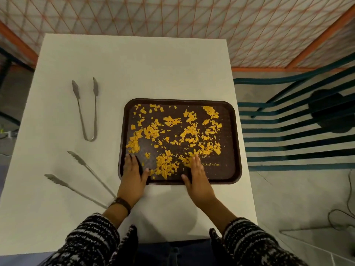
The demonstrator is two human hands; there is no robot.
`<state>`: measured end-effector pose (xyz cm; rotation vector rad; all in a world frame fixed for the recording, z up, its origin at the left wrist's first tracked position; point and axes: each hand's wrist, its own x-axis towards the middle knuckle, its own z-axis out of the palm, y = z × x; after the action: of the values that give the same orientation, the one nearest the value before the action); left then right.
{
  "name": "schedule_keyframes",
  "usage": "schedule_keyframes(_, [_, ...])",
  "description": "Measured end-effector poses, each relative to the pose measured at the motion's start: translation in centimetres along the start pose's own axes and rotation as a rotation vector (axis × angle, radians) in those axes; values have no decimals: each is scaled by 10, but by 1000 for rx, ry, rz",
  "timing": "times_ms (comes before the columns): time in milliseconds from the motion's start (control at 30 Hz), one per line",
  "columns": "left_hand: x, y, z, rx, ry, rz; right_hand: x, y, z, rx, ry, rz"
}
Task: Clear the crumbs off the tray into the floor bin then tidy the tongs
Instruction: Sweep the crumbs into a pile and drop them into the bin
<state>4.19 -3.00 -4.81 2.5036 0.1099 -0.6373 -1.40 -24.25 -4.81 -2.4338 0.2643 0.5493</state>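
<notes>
A dark brown tray [230, 143] lies on the white table [134, 73], strewn with several yellow-orange crumbs [172, 135]. My left hand [133, 174] rests flat over the tray's near left corner, fingers together. My right hand [196, 176] lies flat on the tray's near edge, fingertips among the crumbs. Neither hand holds anything. One pair of metal tongs [86, 108] lies at the table's left, tips pointing away. A second pair of tongs [80, 177] lies nearer, its hinge end hidden under my left wrist.
The table's right edge runs just beside the tray. To the right, below table level, stands a teal slatted chair [297, 131] on a pale floor. Cables [343, 214] lie on the floor at the lower right. No bin shows in view.
</notes>
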Motion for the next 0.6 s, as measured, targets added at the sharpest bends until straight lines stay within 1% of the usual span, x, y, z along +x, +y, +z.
schedule_keyframes(67, [2,10,10,67,20,-38,-4,2,-4,0,-10,-34])
schedule_keyframes(133, [-4,22,23,110,-4,-35,-7,13,-10,-41,36,2])
schedule_keyframes(200, [-15,29,37,110,-78,47,-9,29,-17,-145,91,106])
schedule_keyframes(267, [-24,35,48,105,-168,159,-11,42,-25,-265,108,247])
schedule_keyframes(333, [-26,38,50,75,-231,222,-12,50,-29,-311,96,353])
schedule_keyframes(367, [-25,39,47,46,-239,226,-12,50,-28,-317,95,370])
schedule_keyframes(433, [-21,38,38,-26,-211,195,-12,44,-21,-313,98,333])
schedule_keyframes(500, [-13,32,25,-75,-117,155,-10,33,-8,-301,68,228])
schedule_keyframes(600, [2,20,6,-78,1,83,-10,13,4,-254,-49,38])
